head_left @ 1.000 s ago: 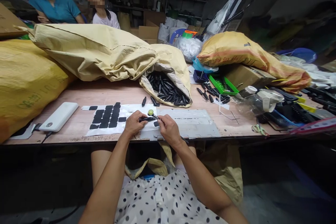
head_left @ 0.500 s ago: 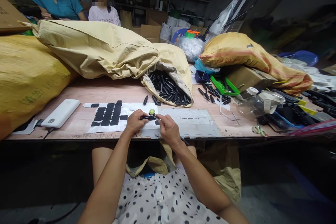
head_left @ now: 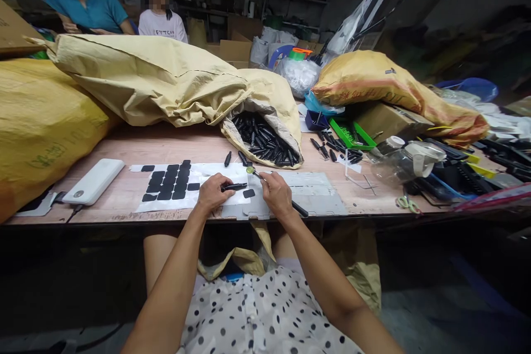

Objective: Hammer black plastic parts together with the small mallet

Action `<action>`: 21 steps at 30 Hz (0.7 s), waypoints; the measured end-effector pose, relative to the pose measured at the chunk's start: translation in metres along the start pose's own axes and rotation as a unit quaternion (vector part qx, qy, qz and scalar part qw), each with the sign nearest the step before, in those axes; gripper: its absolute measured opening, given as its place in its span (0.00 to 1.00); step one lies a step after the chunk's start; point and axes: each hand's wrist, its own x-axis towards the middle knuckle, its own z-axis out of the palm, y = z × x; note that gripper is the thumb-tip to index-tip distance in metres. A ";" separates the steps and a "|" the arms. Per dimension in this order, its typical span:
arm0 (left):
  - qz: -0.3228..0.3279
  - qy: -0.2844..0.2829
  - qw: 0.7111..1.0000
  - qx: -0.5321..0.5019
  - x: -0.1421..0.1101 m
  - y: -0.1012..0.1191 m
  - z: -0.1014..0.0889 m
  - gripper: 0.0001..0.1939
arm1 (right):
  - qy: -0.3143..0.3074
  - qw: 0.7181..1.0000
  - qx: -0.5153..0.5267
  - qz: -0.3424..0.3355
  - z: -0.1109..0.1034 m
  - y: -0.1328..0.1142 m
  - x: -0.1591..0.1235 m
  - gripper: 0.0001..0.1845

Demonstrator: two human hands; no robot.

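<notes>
My left hand point(head_left: 213, 192) is closed around one end of a slim black tapered part point(head_left: 237, 186), holding it just above the white sheet point(head_left: 207, 173). In my right hand point(head_left: 275, 193) is a small mallet point(head_left: 250, 170) with a round yellow-green head, a thin metal shaft and a black handle that sticks out behind the hand. The mallet head is apart from the black part. A loose black rounded pad point(head_left: 248, 193) lies between my hands. Rows of similar black pads point(head_left: 170, 180) lie on the sheet to the left.
An open tan sack point(head_left: 261, 94) of black parts lies ahead. To the left are a white power bank point(head_left: 94, 181) and yellow sack point(head_left: 50, 116). On the right are a green tray point(head_left: 352, 134), clear jug point(head_left: 404, 163) and scissors point(head_left: 409, 204). Two people sit across.
My right hand has drawn the mallet right, away from the black part in my left hand. The loose pad between my hands shows more fully now. The view has shifted slightly.
</notes>
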 end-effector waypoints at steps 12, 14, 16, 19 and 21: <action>0.063 -0.003 0.994 -0.094 -0.017 0.010 -0.004 0.10 | -0.023 0.995 -0.100 -0.003 0.013 0.012 -0.002 0.13; 0.070 -0.026 0.985 -0.153 -0.040 0.021 0.002 0.14 | -0.024 0.994 -0.105 -0.004 0.013 0.011 -0.002 0.13; 0.068 -0.077 0.974 -0.200 -0.068 0.030 0.012 0.16 | -0.024 0.994 -0.109 -0.003 0.012 0.011 -0.002 0.13; 0.042 -0.154 0.962 -0.220 -0.107 0.032 0.033 0.17 | -0.029 0.993 -0.115 0.003 0.012 0.010 -0.002 0.12; 0.006 -0.165 0.968 -0.189 -0.124 0.022 0.049 0.16 | -0.035 0.992 -0.118 0.009 0.011 0.009 -0.002 0.12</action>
